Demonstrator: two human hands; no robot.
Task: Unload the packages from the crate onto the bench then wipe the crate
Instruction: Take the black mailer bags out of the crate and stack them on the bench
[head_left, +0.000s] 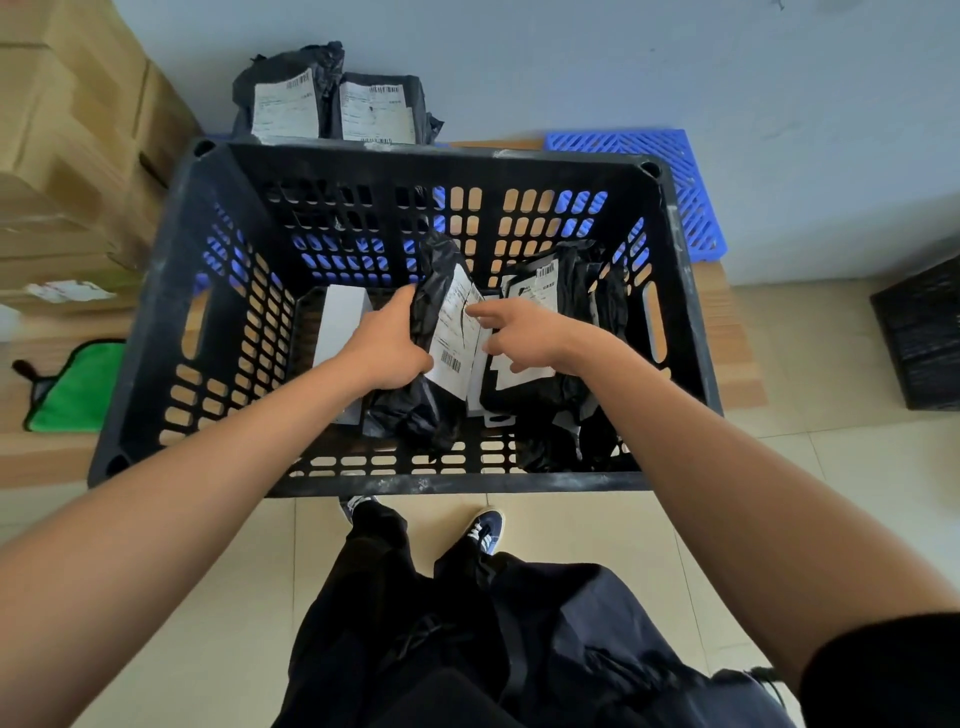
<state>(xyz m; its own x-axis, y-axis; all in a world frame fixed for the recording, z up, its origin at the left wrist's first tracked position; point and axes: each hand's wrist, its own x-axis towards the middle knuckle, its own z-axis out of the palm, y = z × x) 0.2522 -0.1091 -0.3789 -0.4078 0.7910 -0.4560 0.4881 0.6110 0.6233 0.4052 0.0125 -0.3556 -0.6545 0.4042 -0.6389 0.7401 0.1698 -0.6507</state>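
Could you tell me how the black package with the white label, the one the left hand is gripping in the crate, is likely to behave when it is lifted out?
The black package is wrapped in crumpled plastic film, so it will probably flex and sag rather than stay stiff. The film looks smooth, perhaps slippery. The left hand grips it alone, which suggests it is light.

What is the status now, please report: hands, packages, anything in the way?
Left hand grips black package inside crate; right hand touches its label. Two packages already behind the crate. Nothing blocking.

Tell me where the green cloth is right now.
The green cloth lies on the wooden bench at the left edge of the head view, just left of the black crate, untouched by either hand.
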